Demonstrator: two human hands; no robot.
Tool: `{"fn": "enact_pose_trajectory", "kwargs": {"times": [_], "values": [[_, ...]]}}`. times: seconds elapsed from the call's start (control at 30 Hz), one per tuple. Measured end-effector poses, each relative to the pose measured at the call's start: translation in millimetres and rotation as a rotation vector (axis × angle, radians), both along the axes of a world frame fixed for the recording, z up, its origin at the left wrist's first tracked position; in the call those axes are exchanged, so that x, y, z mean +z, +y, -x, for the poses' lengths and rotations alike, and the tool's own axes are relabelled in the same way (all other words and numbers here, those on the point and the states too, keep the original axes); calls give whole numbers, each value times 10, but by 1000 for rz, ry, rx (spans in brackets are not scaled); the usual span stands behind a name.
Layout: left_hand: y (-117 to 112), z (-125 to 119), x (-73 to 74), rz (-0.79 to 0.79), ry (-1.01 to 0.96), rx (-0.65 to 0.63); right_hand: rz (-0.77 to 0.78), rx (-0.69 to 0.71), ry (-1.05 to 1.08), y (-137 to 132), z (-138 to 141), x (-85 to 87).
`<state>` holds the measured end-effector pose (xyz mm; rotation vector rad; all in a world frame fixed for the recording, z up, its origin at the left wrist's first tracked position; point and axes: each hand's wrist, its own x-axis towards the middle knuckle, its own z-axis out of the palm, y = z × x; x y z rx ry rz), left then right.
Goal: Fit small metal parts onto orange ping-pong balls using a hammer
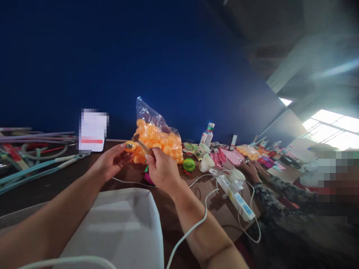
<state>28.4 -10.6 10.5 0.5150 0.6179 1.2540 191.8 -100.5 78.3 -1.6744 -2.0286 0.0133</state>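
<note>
My left hand (108, 160) pinches a small orange ball (130, 146) with a shiny, dark-gold spot on its upper side. In my right hand (164, 170) is a thin brown brush (144, 145), its darker end pointing left and close to the ball; whether the two touch I cannot tell. Right behind both hands stands a clear plastic bag (151, 112) full of similar orange balls (165, 140). A purple object (148, 176) with a green top lies partly hidden under my right hand. A green striped ball (189, 164) rests to the right of the bag.
A white box (117, 224) sits in front of me. Cables run to a power strip (239, 201). Paper cups (206, 163), a bottle (207, 135) and pink sheets (228, 156) are to the right. A co-worker's hands (252, 170) work further right. Rods (42, 168) and a phone (92, 130) are left.
</note>
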Motion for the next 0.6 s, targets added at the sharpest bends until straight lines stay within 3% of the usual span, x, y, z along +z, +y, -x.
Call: {"fn": "enact_pose_trajectory", "kwargs": {"times": [0.3,0.47,0.6], "values": [[16,-3,1,-2,-5,2,72,-32,-81,25,27,-34],[-1,-8,14,10,-14,24,21,2,-26,36,15,-44],[-2,-3,14,24,-5,26,89,-13,-73,31,22,-48]]}}
